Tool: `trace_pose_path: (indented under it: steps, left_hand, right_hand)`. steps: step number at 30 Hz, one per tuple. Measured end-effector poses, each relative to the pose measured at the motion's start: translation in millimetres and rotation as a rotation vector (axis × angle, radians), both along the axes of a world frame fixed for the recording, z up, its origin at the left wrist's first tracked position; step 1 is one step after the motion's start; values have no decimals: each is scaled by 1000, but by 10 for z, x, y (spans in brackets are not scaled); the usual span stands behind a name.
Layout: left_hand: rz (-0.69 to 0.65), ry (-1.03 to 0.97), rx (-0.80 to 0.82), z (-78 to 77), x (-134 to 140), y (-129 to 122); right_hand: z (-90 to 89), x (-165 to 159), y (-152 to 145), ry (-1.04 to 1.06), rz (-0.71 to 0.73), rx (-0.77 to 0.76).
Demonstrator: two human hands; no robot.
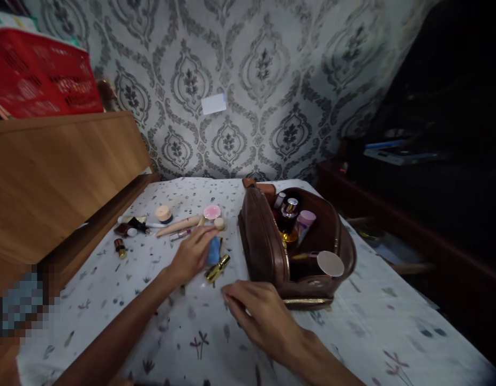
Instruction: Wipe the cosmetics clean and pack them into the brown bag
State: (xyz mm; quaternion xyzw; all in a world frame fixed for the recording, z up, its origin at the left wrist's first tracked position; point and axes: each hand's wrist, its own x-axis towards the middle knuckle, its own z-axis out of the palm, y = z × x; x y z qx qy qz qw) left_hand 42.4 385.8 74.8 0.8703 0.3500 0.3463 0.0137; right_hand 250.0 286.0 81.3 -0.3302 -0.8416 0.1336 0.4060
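Note:
My left hand (194, 253) is over the white patterned cloth, its fingers drawn together beside a small blue item (214, 251) and close to a little beige round jar (219, 223). Whatever its fingertips hold is hidden. Just right of it lies a gold tube (217, 269), tilted on the cloth. My right hand (264, 313) rests low in front of the bag, fingers loosely bent, thumb apart, with nothing visible in it. The brown makeup bag (262, 246) stands unzipped, containing a perfume bottle (288, 217), a purple-capped tube (306, 224) and a round pale disc (330, 264).
Left on the cloth are a pink round compact (211, 212), a cream-lidded jar (163, 214), a beige tube (178, 226), a dark gold-ended bottle (120, 248) and several other cosmetics. A wooden panel (71, 161) borders the left, topped by a red basket (47, 75). Dark furniture stands right.

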Motion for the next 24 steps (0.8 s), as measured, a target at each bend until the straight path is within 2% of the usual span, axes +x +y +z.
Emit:
trace_pose_path:
  steps: [2, 5, 7, 11, 16, 21, 24]
  left_hand:
    - [153, -160, -106, -44, -200, 96]
    - [316, -303, -159, -126, -439, 177]
    - [336, -324, -195, -203, -523, 176]
    - [262, -269, -308, -331, -531, 119]
    - [256, -244, -437, -306, -500, 114]
    - [320, -288, -450, -270, -495, 94]
    - [358, -357, -461, -266, -481, 78]
  right_hand:
    - [-69, -124, 102, 12, 20, -185]
    - [-160, -323, 266, 65, -11, -418]
    - [-232, -464, 371, 122, -17, -537]
    - [-409, -703, 527, 307, 8, -704]
    - [-546, -793, 531, 503, 13, -724]
    - [-569, -747, 407, 527, 13, -669]
    - [-614, -739, 360, 517, 25, -685]
